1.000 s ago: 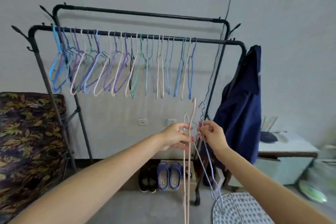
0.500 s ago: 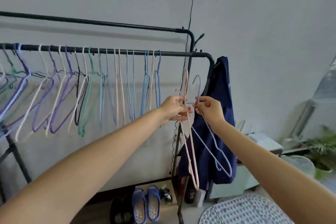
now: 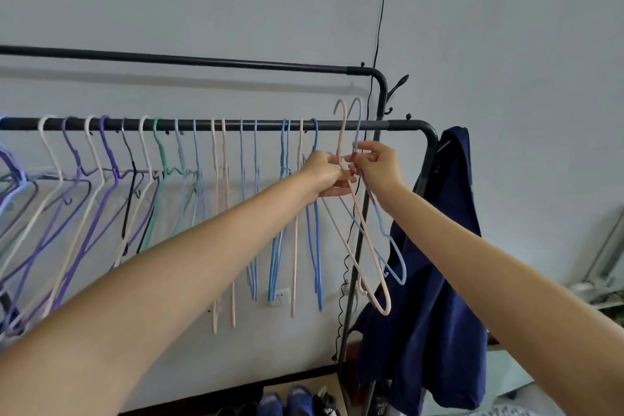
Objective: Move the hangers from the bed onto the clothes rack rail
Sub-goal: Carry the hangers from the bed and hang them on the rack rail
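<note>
Both your arms reach up to the front rail (image 3: 236, 125) of the clothes rack, a round, smooth black metal bar. Your left hand (image 3: 326, 174) has its grip curled tight around the neck of a thin pink hanger (image 3: 368, 246). Its hook pokes up above the front rail and is not over the bar. Your right hand (image 3: 380, 164) pinches the neck of a thin pale blue hanger (image 3: 393, 246), just beside the pink one. Its hook also stands above the front rail, close to the bar's bent right end. Both hangers are skinny wire triangles with a soft, dull coat, and their bottoms dangle below the front rail.

Left of your hands, a long row of hung hangers (image 3: 135, 186) fills the front rail: white, purple, black, green, pink and blue. A dark blue cloth (image 3: 435, 280) droops from the right corner of the front rail. A second black bar (image 3: 189, 61) runs behind and above it. Blue shoes (image 3: 287, 402) sit on the floor under the front rail.
</note>
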